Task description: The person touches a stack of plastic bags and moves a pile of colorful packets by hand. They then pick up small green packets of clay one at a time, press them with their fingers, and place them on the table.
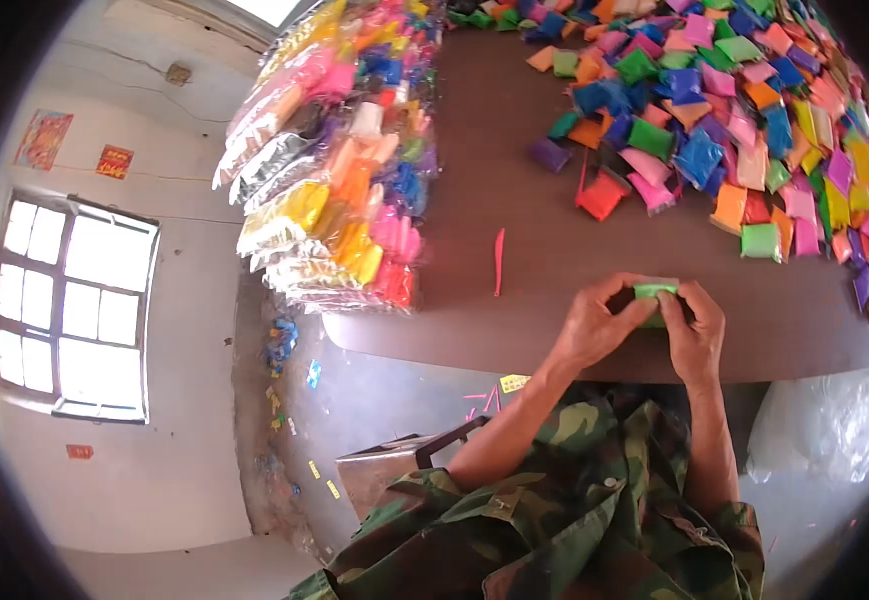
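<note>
Above the table's near edge, my left hand (592, 328) and my right hand (697, 335) meet around a small green packet (657, 290). Each hand pinches it between thumb and fingers, one at either side. My fingers cover much of the packet, so only its upper strip and a bit below the thumbs show. To the left, apart from both hands, a thin pink plastic strip or tool (500, 262) lies on the brown table (485, 150).
A heap of small colourful packets (700, 155) spreads over the table's far right. Stacked clear bags of coloured packets (340, 190) line the left side. A box-like stool (385, 470) stands below the table, and a clear plastic bag (830, 425) hangs or lies at lower right.
</note>
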The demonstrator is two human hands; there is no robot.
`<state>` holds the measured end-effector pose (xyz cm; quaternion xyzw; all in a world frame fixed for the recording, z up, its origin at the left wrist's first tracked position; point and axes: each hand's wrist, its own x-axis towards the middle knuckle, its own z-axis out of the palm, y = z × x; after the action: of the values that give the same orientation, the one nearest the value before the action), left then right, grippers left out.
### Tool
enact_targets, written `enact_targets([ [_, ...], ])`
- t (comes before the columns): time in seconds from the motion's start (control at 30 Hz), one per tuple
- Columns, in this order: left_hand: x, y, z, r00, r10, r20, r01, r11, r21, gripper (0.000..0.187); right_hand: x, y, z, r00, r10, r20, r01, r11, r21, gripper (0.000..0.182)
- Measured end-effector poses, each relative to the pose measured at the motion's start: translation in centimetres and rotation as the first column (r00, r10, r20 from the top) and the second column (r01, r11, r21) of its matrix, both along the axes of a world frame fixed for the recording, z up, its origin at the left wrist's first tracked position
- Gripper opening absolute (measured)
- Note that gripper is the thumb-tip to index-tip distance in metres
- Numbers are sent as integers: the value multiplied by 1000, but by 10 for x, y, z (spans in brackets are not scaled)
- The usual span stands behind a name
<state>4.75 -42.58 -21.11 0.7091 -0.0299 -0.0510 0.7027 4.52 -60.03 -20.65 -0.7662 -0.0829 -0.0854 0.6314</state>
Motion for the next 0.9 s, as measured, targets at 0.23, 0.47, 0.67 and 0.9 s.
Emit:
enact_targets([
  [0.23,3,1,-9,999,-41,35,37,995,88,18,0,-1,-1,1000,-17,-18,17,1000,18,17],
  [0.47,4,10,-12,994,-10,-107,10,1000,-3,17,-3,-2,2,996,73,-42,-73,997,0,29],
  [0.67,-2,-4,10,998,44,-48,-51,986,-156,16,-3,-5,-11,1000,7,-28,-7,1000,-22,28],
  [0.9,-1,2,-10,999,6,-38,-4,997,75,19,-5,-3,-15,998,-1,-62,5,999,53,27],
])
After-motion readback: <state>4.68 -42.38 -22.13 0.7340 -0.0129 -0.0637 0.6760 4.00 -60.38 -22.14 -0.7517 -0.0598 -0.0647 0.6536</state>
